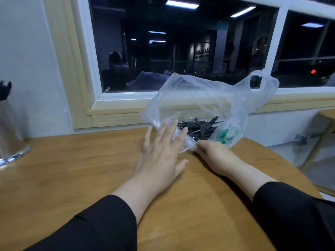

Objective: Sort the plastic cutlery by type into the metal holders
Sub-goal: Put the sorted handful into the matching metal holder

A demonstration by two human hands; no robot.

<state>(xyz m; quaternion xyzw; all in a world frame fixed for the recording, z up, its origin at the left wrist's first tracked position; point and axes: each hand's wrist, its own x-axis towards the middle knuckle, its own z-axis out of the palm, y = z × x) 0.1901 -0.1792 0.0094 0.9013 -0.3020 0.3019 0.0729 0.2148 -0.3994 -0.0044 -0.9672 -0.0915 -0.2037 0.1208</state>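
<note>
A clear plastic bag stands open on the wooden table against the window sill. Inside it lies a pile of black plastic cutlery. My left hand lies flat with straight, spread fingers, its fingertips pressing the bag's near left edge. My right hand reaches to the bag's near edge, and its fingers pinch the plastic there. A metal holder stands at the far left of the table, with black cutlery tips sticking out of its top.
A dark window with a cream frame runs behind the table. The table's rounded edge falls away on the right, where part of another table and the floor show. Bare wood lies between the holder and my hands.
</note>
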